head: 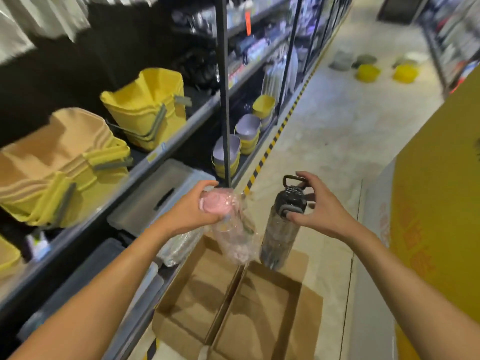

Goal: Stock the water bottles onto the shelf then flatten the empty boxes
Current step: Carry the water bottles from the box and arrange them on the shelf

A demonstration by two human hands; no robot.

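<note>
My left hand grips the top of a pink-lidded water bottle wrapped in clear plastic. My right hand holds the dark lid of a smoky grey water bottle with a loop handle. Both bottles hang in the air above an open brown cardboard box on the floor. The box interior shows no bottles. The shelf runs along my left side.
Yellow and tan bucket stacks fill the shelf beside me. Grey lidded bins sit on the lower level, lilac and yellow bowls further on. A big yellow carton stands at my right. Yellow tubs lie down the aisle.
</note>
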